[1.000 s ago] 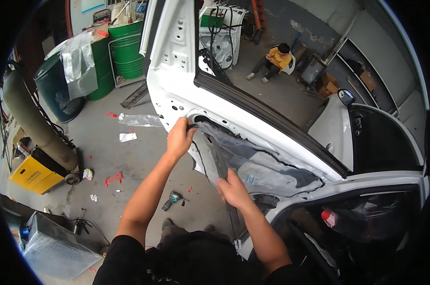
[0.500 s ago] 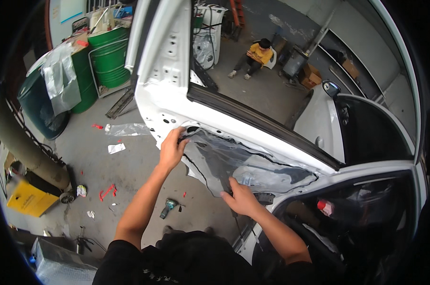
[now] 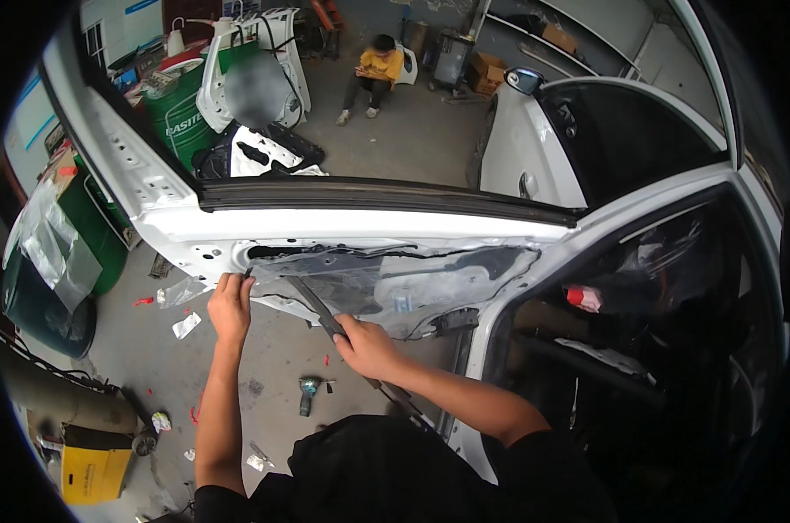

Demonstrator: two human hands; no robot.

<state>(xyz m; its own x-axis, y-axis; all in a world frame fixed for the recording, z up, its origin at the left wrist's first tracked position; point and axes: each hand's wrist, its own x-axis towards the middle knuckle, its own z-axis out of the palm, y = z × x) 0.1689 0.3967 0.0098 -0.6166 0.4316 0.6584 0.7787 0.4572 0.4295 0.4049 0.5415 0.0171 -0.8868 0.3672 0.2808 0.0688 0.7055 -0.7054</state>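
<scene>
You grip a long dark strip (image 3: pixel 313 300) in your closed right hand (image 3: pixel 366 350), the piece slanting from in front of the clear plastic sheet (image 3: pixel 347 286) on the white car door (image 3: pixel 360 224) down toward your body. Your left hand (image 3: pixel 229 307) is raised to the sheet's left end, just below a dark opening in the door, its fingertips drawn together, though whether they pinch anything you cannot tell from this view. A power drill (image 3: pixel 309 395) lies on the grey floor (image 3: pixel 273 349) below, while beyond the door a person in a yellow top (image 3: pixel 381 65) sits near a wall.
</scene>
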